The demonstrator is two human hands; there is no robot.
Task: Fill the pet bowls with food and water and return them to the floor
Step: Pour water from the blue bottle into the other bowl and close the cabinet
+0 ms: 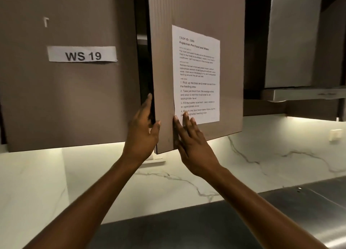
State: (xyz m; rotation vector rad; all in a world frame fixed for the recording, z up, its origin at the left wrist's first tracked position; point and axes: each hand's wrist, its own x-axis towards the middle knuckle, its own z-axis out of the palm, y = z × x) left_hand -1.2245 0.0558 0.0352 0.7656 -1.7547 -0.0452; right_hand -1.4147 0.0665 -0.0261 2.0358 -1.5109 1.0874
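No pet bowl or food shows in the head view. Both arms reach up to a brown wall cabinet door (202, 10) that stands ajar, swung out toward me. My left hand (144, 134) is at the door's free edge, fingers curled behind it and thumb on the front. My right hand (189, 138) lies flat on the door's front near its lower corner, fingers spread and touching the bottom of a taped paper task sheet (196, 74). The cabinet's inside is dark and its contents are hidden.
A closed cabinet door (65, 99) on the left carries a "WS 19" label (82, 54). A steel range hood (299, 61) hangs at the right. Below are a lit white marble backsplash (262, 164) and a dark countertop (187, 226).
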